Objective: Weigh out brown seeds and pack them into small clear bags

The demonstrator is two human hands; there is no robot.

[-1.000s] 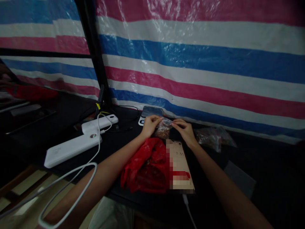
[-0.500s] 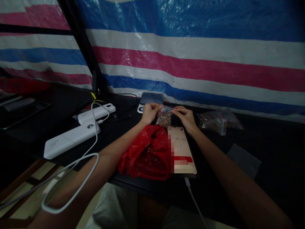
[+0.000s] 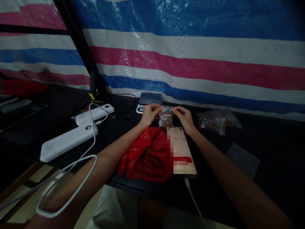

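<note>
Between my two hands is a small clear zip bag with brownish bits in its lower part. My left hand pinches its top left corner, and my right hand pinches the top right. Just nearer to me lies a crumpled red plastic bag, its mouth open, with a few small bits inside. Beside it a phone with a lit screen showing a clock lies flat, a white cable plugged into its near end. Behind my left hand stands a small scale.
Filled zip bags lie right of my right hand, and a flat clear bag is nearer on the black table. White power banks with a looping cable are at left. A striped tarp hangs behind.
Both hands still hold the zip bag's top edge, with the right fingers now curled closer to it. The view has shifted slightly.
</note>
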